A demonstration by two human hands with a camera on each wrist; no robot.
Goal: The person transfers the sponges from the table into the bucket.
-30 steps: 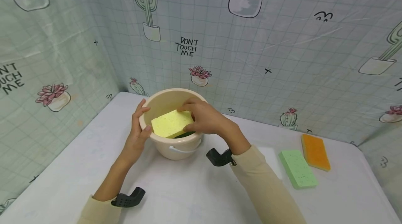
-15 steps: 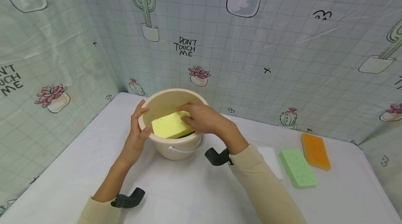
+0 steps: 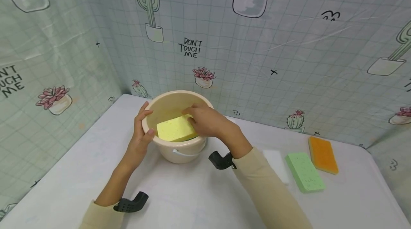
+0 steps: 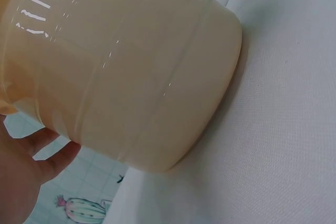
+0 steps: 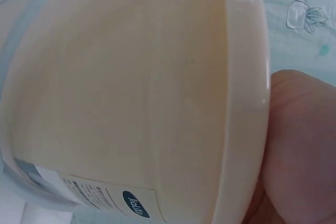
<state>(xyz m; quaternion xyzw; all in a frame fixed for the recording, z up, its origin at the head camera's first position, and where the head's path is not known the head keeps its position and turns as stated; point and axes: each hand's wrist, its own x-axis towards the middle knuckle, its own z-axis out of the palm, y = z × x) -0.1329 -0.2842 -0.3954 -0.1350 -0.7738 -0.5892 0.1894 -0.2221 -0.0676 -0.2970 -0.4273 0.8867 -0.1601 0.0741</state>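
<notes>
A cream bucket (image 3: 179, 152) with a white handle (image 3: 186, 154) stands on the white table. My left hand (image 3: 140, 141) holds its left side, thumb at the rim. In the left wrist view, fingers (image 4: 60, 158) touch the bucket's outer wall. A yellow sponge (image 3: 174, 129) lies tilted inside the bucket, with a thin dark green strip below its lower edge. Over the right rim reaches my right hand (image 3: 207, 120), its thumb and index finger at the sponge's upper right end. The other fingertips are hidden, so whether it grips or presses cannot be told.
On the right of the table lie a light green sponge (image 3: 305, 172) and an orange sponge (image 3: 323, 155), close together. A flat white item (image 3: 277, 164) shows beside the right sleeve. Patterned cloth (image 3: 224, 50) hangs behind and at the sides.
My right thumb has shifted up from the yellow sponge's lower right edge toward its top. The sponge has slid slightly right and deeper into the bucket. My left hand stays put.
</notes>
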